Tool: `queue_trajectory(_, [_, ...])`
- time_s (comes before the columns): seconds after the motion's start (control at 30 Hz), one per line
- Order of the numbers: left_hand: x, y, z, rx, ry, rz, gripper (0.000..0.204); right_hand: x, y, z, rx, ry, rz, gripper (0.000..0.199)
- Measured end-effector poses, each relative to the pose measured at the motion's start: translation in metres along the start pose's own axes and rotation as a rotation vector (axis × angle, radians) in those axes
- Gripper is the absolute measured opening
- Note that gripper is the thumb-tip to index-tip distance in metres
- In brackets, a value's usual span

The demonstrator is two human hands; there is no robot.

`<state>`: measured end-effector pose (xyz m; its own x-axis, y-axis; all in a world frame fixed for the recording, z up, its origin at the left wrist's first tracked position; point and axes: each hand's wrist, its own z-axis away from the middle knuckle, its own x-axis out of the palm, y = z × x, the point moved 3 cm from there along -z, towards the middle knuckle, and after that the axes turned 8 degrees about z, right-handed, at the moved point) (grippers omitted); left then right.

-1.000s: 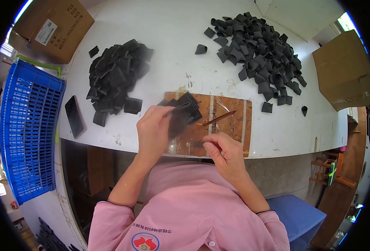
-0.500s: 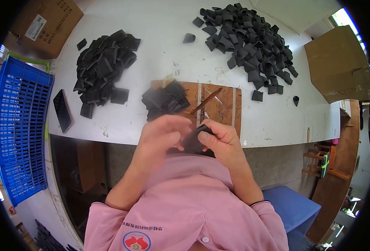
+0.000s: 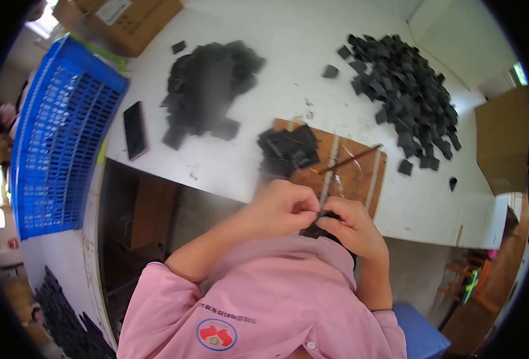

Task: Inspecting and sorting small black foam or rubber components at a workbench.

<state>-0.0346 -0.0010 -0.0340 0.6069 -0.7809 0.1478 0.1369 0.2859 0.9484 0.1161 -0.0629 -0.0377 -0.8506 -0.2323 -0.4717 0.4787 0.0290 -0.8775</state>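
My left hand (image 3: 282,209) and my right hand (image 3: 351,226) are together close to my chest, just below the table's near edge. Both pinch one small black piece (image 3: 319,222) between their fingertips; most of it is hidden by the fingers. Right above my hands lies a brown wooden board (image 3: 360,173) with a small heap of black pieces (image 3: 288,149) on its left end and a thin brown stick (image 3: 349,159) across it.
On the white table (image 3: 288,66) lie a blurred pile of black pieces (image 3: 207,90) at left, a larger spread (image 3: 405,90) at right, and a dark phone (image 3: 135,129). A blue crate (image 3: 58,137) stands far left, cardboard boxes at top left and right.
My hands have come off the board and down toward my chest with a black piece between them. The view has swung, so the table now sits higher and tilted.
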Motion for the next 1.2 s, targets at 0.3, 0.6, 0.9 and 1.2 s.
queue_trajectory(0.3, [0.037,-0.001,-0.009,0.652,0.534,-0.226,0.012,0.011,-0.010,0.018,0.057,0.684,0.046,0.007])
queue_trajectory(0.6, [0.035,-0.003,-0.016,0.740,0.587,-0.193,0.016,0.008,-0.015,0.000,-0.005,0.815,0.101,0.007])
queue_trajectory(0.9, [0.027,-0.016,-0.033,0.296,0.336,0.790,0.017,0.012,0.003,-0.001,-0.010,0.858,0.303,0.003])
queue_trajectory(1.2, [0.028,0.011,-0.008,0.807,0.769,-0.274,0.010,0.014,0.001,-0.006,0.219,0.283,-1.426,0.009])
